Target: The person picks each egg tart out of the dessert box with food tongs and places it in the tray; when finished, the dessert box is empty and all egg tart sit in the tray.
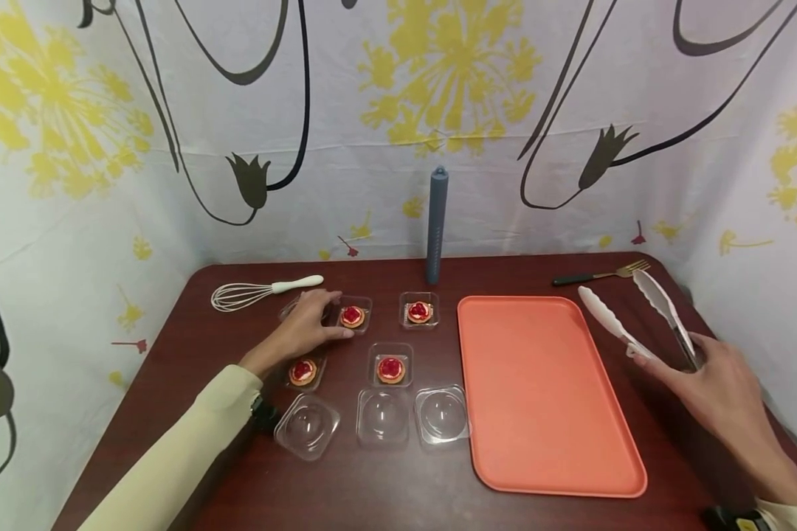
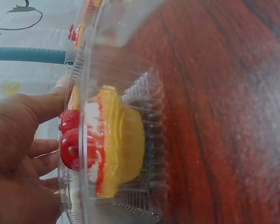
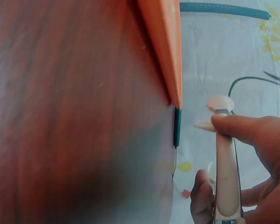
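My left hand (image 1: 305, 324) reaches over the table's far left, thumb and forefinger spread beside a clear plastic container with a red-topped tart (image 1: 353, 317). Whether it touches that container is unclear. Clear plastic (image 1: 286, 308) shows partly under the hand. Below its wrist sits another tart (image 1: 303, 372) in its container; in the left wrist view this yellow-cased tart (image 2: 119, 140) with shiny red berries stands before the left hand (image 2: 25, 140). At the right, my right hand (image 1: 730, 383) holds white-tipped tongs (image 1: 604, 313), their arms spread apart; the right wrist view shows the tongs' handle (image 3: 227, 172) in its grip.
Two more boxed tarts, one far (image 1: 419, 312) and one nearer (image 1: 391, 370), sit mid-table. Three clear lids (image 1: 382, 417) lie in front. An orange tray (image 1: 551, 398) lies right of them. A whisk (image 1: 266, 291), a blue-grey tube (image 1: 436, 221) and a fork (image 1: 594, 276) are along the back.
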A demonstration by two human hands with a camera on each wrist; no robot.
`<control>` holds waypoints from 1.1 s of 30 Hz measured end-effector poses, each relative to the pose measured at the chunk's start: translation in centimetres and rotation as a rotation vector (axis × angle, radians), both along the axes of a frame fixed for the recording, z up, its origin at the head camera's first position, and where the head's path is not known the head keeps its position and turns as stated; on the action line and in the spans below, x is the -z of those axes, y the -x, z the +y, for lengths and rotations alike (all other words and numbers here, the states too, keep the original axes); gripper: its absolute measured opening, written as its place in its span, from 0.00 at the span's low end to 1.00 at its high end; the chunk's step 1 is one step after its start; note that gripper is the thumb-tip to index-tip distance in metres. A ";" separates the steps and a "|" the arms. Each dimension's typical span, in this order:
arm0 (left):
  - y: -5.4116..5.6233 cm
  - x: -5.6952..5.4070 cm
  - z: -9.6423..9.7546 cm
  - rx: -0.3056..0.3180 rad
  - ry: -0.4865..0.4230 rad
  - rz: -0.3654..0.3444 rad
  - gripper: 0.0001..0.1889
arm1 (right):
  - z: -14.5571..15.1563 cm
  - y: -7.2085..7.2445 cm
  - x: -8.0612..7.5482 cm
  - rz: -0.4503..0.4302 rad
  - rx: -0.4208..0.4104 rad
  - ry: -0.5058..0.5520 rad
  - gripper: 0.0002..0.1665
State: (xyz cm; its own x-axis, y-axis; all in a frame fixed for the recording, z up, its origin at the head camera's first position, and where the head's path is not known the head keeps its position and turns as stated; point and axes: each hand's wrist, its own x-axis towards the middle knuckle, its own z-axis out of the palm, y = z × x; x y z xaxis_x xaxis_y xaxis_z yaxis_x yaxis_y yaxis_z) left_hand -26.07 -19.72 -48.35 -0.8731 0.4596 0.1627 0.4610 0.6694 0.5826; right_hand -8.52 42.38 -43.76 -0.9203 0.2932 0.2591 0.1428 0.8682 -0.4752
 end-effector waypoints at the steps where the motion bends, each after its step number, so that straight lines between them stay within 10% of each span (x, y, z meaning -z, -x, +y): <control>1: 0.1 0.2 0.0 -0.004 -0.004 -0.001 0.47 | -0.3 0.0 -0.2 0.014 -0.012 0.004 0.36; 10: 0.3 0.6 0.1 0.019 -0.006 0.008 0.49 | -2.6 0.5 -1.5 -0.070 -0.003 0.061 0.39; 23: -1.7 -3.0 1.5 -0.025 0.062 -0.055 0.42 | -5.9 2.1 -3.3 -0.030 -0.159 0.018 0.32; 33: -1.8 -3.5 1.7 -0.025 0.078 -0.056 0.43 | -8.6 3.5 -4.5 -0.078 -0.251 0.007 0.37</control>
